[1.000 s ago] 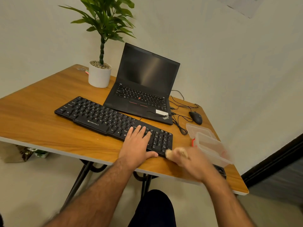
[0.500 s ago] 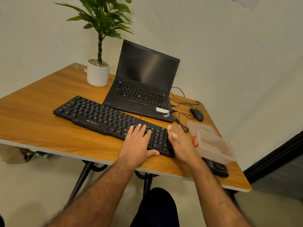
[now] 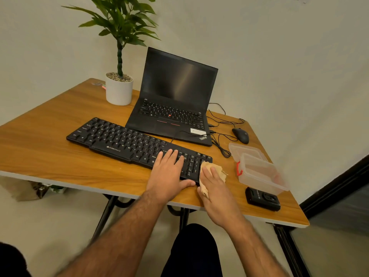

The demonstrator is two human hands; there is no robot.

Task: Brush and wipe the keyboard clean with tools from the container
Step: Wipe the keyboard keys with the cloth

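A black keyboard (image 3: 119, 140) lies across the wooden table (image 3: 40, 152), in front of the laptop. My left hand (image 3: 167, 172) rests flat on its right part, fingers straight, thumb at the front edge. My right hand (image 3: 213, 186) holds a tan cloth (image 3: 218, 169) and presses it onto the keyboard's right end, over the number pad. The cloth wraps along the thumb side of that hand, and the thumb is hidden behind it. A clear plastic container (image 3: 261, 174) with a red latch stands open to the right, its lid (image 3: 245, 150) lying behind it.
An open black laptop (image 3: 175, 108) sits behind the keyboard, with a white potted plant (image 3: 119, 90) to its left. A black mouse (image 3: 240, 135) and tangled cables (image 3: 219, 140) lie at the back right. A small black device (image 3: 262, 198) lies near the table's right front edge.
My right hand brought the cloth from the table's front edge up onto the keyboard's right end. The left hand stayed flat on the keys.
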